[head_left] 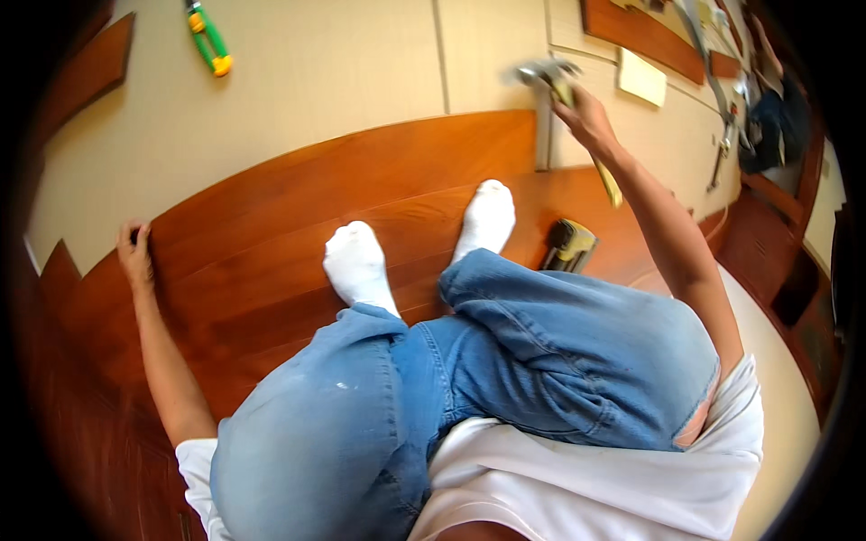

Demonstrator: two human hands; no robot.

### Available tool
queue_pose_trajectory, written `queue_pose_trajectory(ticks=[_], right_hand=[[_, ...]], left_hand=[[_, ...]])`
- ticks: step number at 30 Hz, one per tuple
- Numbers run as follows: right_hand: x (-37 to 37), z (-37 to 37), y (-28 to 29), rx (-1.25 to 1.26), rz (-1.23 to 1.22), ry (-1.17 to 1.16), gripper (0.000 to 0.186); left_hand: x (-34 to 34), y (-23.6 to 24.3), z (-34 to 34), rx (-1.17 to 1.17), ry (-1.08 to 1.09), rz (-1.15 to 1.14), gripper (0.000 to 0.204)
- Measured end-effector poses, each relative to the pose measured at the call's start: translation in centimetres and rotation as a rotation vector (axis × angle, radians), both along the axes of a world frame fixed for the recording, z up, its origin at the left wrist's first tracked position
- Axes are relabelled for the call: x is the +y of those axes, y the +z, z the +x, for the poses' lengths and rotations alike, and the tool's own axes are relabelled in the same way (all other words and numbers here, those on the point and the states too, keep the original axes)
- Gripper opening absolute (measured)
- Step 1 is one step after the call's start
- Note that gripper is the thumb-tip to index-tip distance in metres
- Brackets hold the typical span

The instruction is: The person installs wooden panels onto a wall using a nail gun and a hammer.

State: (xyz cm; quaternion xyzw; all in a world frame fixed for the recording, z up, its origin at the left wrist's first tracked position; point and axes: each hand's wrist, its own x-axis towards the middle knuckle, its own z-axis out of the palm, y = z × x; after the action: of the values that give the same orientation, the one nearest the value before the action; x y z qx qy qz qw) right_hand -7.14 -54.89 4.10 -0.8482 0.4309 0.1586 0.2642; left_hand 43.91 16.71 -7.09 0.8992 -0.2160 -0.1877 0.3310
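My right hand is wrapped round a claw hammer, raised at the upper right. Its metal head is slightly blurred, and the yellowish handle runs down past my wrist. Far to the left, my left hand rests at the edge of the reddish-brown wooden boards. Its fingers are curled, with a dark spot between thumb and fingertips; what they pinch is too small to make out. My feet in white socks stand on the boards between the two hands.
A black and yellow tool or pack lies right of my feet. Green and yellow pliers lie on the pale surface beyond. At the upper right are a white pad, another wooden board and a person in dark clothes.
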Motion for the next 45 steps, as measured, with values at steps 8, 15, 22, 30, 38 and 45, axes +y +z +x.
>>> queue_pose_trajectory(ticks=[8,15,22,30,38,45], right_hand=[[4.3,-12.8,0.7,0.141,0.142,-0.427,0.026],[6.5,-11.2,1.9,0.123,0.258,-0.334,0.03],[3.6,-8.5,1.3,-0.01,0.169,-0.427,0.038],[-3.2,-6.4,-0.7,0.037,-0.008,-0.117,0.041],[-4.4,-0.6,-1.4,0.282,-0.356,0.42,0.044],[1.0,-5.3,2.1,0.086,-0.402,0.155,0.034]], left_hand=[[-5.7,3.6,-2.2,-0.049,0.012,0.035,0.013],[-5.5,4.5,-3.3,-0.012,0.053,0.034,0.01],[-5.4,5.6,-2.4,0.265,0.314,-0.294,0.017],[-11.4,4.7,-9.3,-0.325,0.269,0.05,0.044],[-6.7,2.9,-15.7,-0.527,-0.056,0.4,0.063],[-6.0,3.6,-15.7,-0.52,-0.145,0.334,0.067]])
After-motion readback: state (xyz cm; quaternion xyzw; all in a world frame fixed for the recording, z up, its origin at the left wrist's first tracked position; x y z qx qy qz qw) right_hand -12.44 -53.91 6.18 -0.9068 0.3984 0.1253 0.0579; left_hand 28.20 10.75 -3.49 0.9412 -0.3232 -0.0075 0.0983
